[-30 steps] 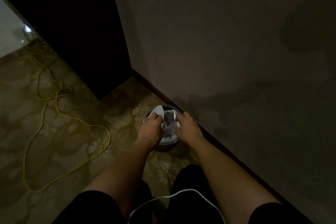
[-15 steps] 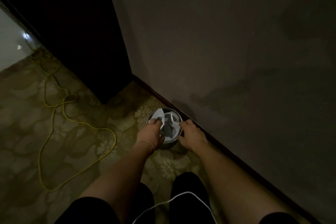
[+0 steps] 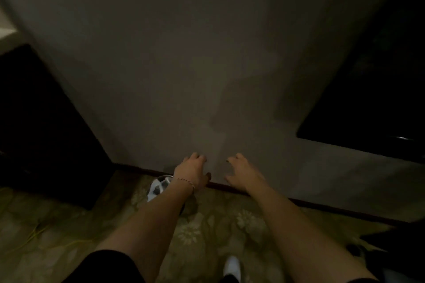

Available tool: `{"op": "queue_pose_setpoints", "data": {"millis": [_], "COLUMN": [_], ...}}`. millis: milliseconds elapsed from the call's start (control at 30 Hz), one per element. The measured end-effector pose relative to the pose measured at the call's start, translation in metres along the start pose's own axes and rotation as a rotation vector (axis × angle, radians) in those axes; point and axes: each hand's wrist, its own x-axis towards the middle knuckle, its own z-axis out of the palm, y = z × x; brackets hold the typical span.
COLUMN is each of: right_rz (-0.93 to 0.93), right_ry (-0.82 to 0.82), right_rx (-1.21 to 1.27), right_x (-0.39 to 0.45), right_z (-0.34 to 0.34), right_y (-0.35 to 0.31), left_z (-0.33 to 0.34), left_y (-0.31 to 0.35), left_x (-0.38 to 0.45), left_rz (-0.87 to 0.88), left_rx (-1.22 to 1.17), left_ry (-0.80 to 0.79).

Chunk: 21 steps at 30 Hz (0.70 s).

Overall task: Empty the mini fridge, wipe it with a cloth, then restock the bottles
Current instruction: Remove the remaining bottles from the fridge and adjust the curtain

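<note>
Head view, dim and blurred: plain grey wall [image 3: 207, 53] fills the frame, patterned olive carpet [image 3: 207, 232] below. Both hands have left the small round metal bin [image 3: 158, 187]; left hand [image 3: 192, 172] and right hand [image 3: 241, 172] hang loosely spread, empty. Fridge and bottles unseen; probably heading back.

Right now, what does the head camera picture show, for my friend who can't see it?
Two bare arms reach forward in a dim room, the left hand and right hand empty with fingers loosely spread near a plain wall. A small round bin with a white liner sits on the flowery carpet, partly behind the left wrist.
</note>
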Motion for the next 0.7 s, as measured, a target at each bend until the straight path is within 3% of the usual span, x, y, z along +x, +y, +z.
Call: {"op": "queue_pose_setpoints", "data": {"millis": [233,533,700], "right_rz": [0.244,0.671,1.013], "right_ry": [0.182,0.366,0.426], "right_rx": [0.099,0.15,0.19], "right_x": [-0.152,-0.437,-0.611], "right_z": [-0.057,-0.068,-0.044], "right_y": [0.145,0.373,0.452], "left_z": [0.021,0.141,0.204], "left_y": [0.201,0.52,0.67], "left_x": [-0.033,-0.147,-0.24], "left_rz": [0.336,0.845,1.104], "left_rx": [0.117,0.124,0.133], "left_ry": [-0.031,-0.14,-0.195]}}
